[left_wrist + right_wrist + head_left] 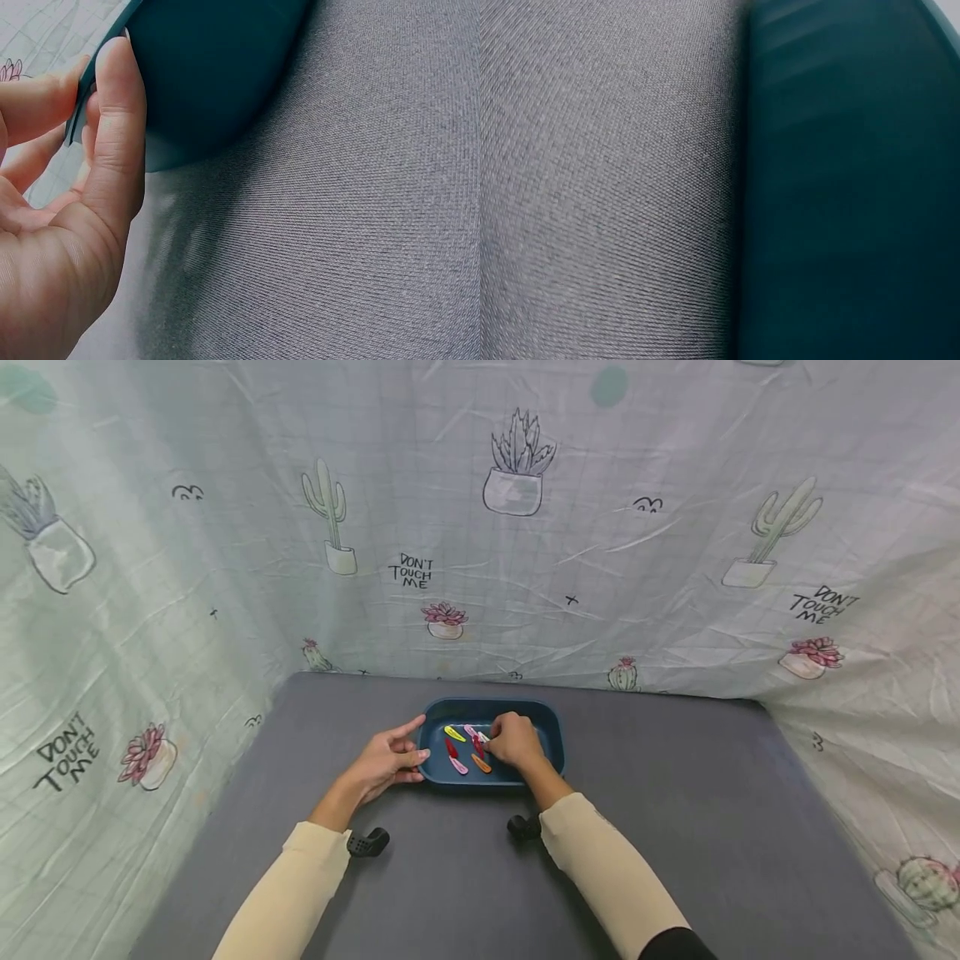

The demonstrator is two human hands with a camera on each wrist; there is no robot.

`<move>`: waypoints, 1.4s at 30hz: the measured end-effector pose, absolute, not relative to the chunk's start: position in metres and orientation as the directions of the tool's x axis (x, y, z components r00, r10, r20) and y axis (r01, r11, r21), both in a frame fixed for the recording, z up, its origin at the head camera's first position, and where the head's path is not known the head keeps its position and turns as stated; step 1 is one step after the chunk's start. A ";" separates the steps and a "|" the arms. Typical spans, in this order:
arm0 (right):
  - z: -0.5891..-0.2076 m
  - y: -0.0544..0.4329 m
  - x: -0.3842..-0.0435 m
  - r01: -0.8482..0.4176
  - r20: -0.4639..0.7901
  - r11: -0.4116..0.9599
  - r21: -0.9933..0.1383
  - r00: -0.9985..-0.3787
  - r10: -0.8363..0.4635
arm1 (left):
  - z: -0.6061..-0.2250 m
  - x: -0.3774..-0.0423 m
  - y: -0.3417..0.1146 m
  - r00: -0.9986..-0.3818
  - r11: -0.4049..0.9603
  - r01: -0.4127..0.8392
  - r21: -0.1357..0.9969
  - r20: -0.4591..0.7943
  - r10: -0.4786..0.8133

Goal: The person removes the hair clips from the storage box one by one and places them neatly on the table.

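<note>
A dark teal tray point(551, 752) stands on the grey table, with several snap hair clips lying in it. They include a yellow hair clip point(454, 733), an orange hair clip point(482, 763), a dark red hair clip point(451, 748) and a pink hair clip point(458, 766). My left hand point(382, 762) grips the tray's left rim between thumb and fingers, as the left wrist view shows closely. Inside the tray, my right hand point(516, 740) pinches at a white hair clip point(483, 737) with curled fingers, beside another red hair clip point(477, 746). The right wrist view shows no hand.
Grey cloth covers the table point(450, 877). Behind and at both sides hangs a pale curtain point(480, 568) printed with cacti. A black wrist device point(367, 842) sits below the left hand, another black wrist device point(522, 827) below the right.
</note>
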State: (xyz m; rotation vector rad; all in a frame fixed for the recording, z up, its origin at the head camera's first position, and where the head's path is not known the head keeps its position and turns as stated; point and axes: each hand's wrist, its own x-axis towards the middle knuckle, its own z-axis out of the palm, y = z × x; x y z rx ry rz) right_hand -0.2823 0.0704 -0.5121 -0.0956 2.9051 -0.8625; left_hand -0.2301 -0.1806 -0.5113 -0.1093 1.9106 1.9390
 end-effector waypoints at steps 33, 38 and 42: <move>-0.504 0.073 -0.289 -0.086 -0.041 0.823 -0.561 -0.990 -0.132 | -0.503 -0.234 -0.180 -0.909 0.052 -0.345 0.937 -0.348 0.231; -0.500 0.077 -0.290 -0.053 -0.051 0.768 -0.638 -0.993 -0.111 | -0.502 -0.235 -0.180 -0.901 0.050 -0.358 0.932 -0.359 0.243; -0.496 0.080 -0.291 -0.022 -0.079 0.736 -0.677 -0.992 -0.102 | -0.501 -0.237 -0.179 -0.896 0.047 -0.367 0.929 -0.367 0.249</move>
